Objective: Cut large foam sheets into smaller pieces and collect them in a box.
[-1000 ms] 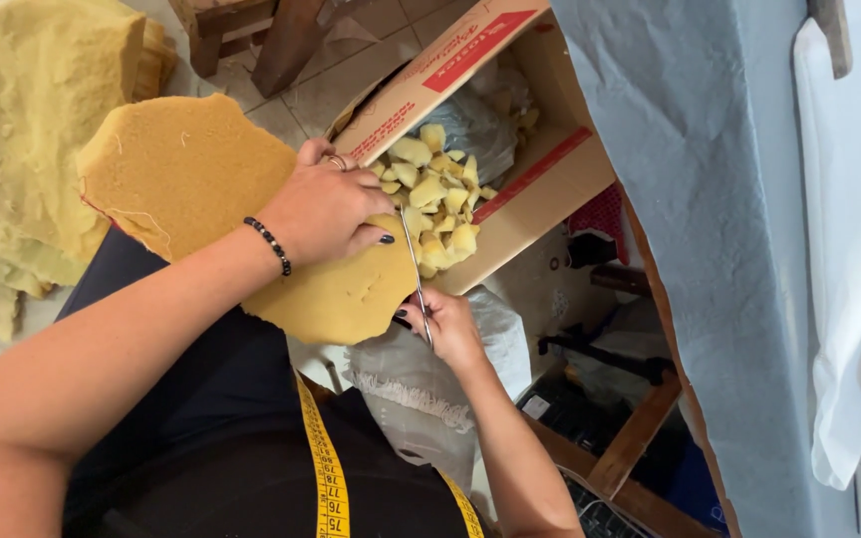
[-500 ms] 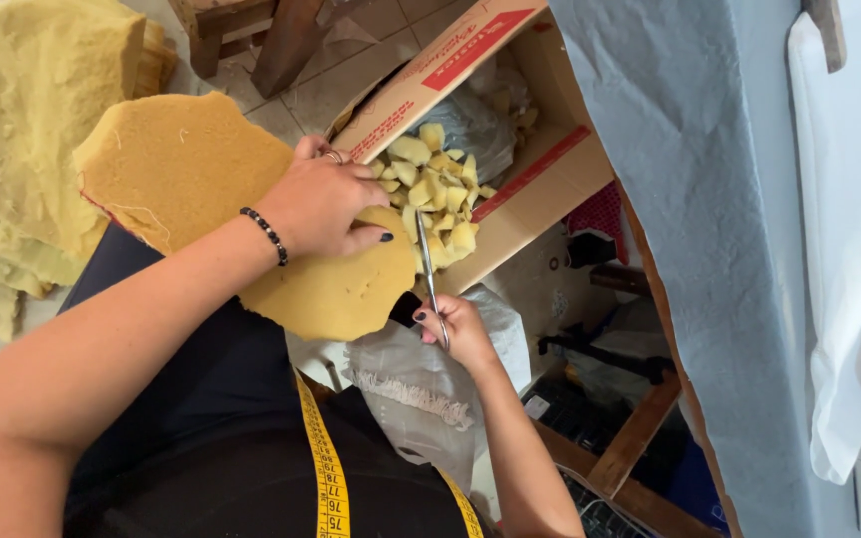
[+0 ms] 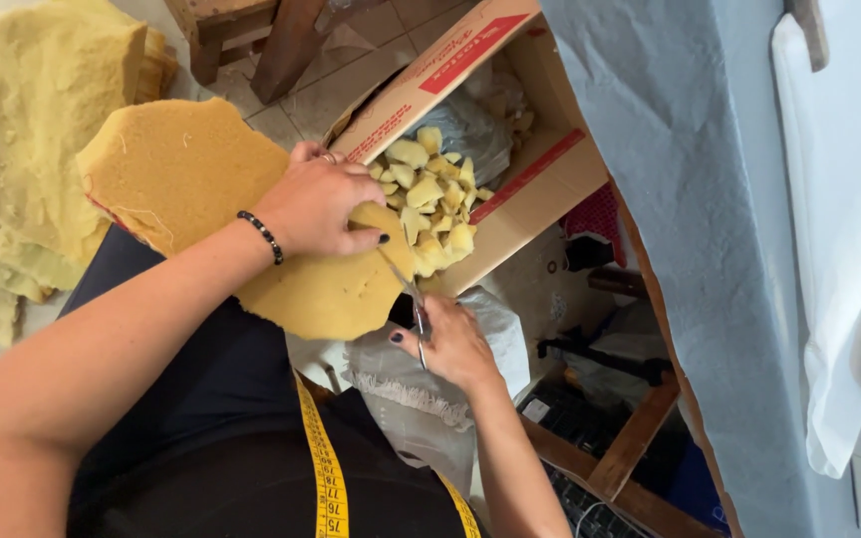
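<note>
Nearest the camera: yellow measuring tape [image 3: 329,478] draped over a dark top.

Right hand [image 3: 450,344] closed around the handles of scissors [image 3: 409,294], blades angled up into the edge of the foam sheet [image 3: 251,229].

Left hand [image 3: 323,204] clenched on that sheet near the cut line, thumb and fingers pinching a narrow tongue of foam beside the blades; black bead bracelet [image 3: 259,236] at the wrist.

Foam sheet held across the lap, its near-box edge over the rim of the cardboard box [image 3: 540,189].

Inside box: a pile of small pale-yellow foam pieces [image 3: 430,199] over a clear plastic bag [image 3: 470,130].

Progress, as judged: a fair heap already cut, most of the sheet uncut.

Farther left: stacked yellow foam slabs [image 3: 32,130], untouched.

Farther right: blue cloth [image 3: 690,199] hanging, white cloth [image 3: 839,199] behind it; wooden chair legs [image 3: 281,40] on tiled floor at top.
</note>
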